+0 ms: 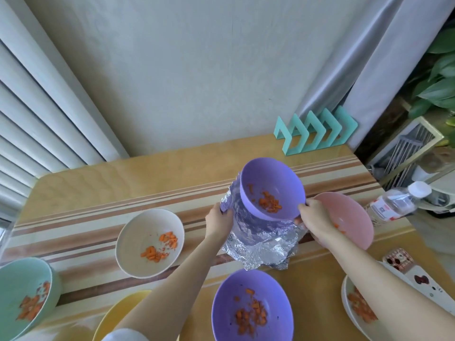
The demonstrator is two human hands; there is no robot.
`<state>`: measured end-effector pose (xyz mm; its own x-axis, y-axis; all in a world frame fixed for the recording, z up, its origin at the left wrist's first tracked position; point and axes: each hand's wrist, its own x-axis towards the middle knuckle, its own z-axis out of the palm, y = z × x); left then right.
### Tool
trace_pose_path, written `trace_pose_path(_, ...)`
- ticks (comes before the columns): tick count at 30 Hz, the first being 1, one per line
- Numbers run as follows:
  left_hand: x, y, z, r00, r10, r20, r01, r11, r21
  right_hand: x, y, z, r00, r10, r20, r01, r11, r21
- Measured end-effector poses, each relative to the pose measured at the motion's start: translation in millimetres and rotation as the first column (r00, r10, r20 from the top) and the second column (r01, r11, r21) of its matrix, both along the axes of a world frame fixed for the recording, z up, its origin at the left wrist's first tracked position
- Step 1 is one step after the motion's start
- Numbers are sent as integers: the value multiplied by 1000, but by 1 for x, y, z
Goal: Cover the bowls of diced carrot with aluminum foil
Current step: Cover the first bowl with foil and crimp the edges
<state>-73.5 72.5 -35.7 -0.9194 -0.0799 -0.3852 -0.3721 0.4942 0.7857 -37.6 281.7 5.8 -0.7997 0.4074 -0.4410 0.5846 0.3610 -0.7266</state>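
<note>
Purple plastic bowl of diced carrot point(270, 183), one of seven bowls, tilts over one crumpled aluminium foil sheet point(258, 244); left hand point(219, 221) pinches foil, right hand point(314, 217) grips rim.

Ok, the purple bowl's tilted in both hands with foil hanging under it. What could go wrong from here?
The tilted purple bowl leans toward the camera with its diced carrot near the low rim; more tilt may spill it.
The crumpled foil hangs loose and could tear where the left hand pinches it.
The right hand sits close to the pink bowl and might knock it.
</note>
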Motion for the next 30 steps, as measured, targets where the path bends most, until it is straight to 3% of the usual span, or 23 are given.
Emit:
trace_pose_path(5, -1, -8, 30, 967, 194, -163, -172, 975, 144, -4, 6, 13, 990, -109, -85, 109, 994, -14)
trace_pose_path(12, -3, -43, 54, 855, 384, -348, -339, 923, 185, 1, 0, 6, 985, -139, -98, 136, 990, -38)
trace_pose_path(18, 6, -74, 63, 779, 510, -364, -467, 860, 206, 9, -4, -14, 999, 26, 20, -27, 999, 44)
trace_pose_path(25, 35, -87, 68, 727, 601, -331, -552, 799, 239, 13, -5, -22, 951, 250, 183, -277, 951, 136)
trace_pose_path(27, 43, -88, 72, 716, 614, -331, -563, 789, 246, 14, -6, -20, 953, 238, 185, -266, 953, 142)
trace_pose_path(30, 56, -88, 78, 714, 610, -344, -550, 793, 264, 18, -12, -5, 939, 244, 242, -323, 866, 381)
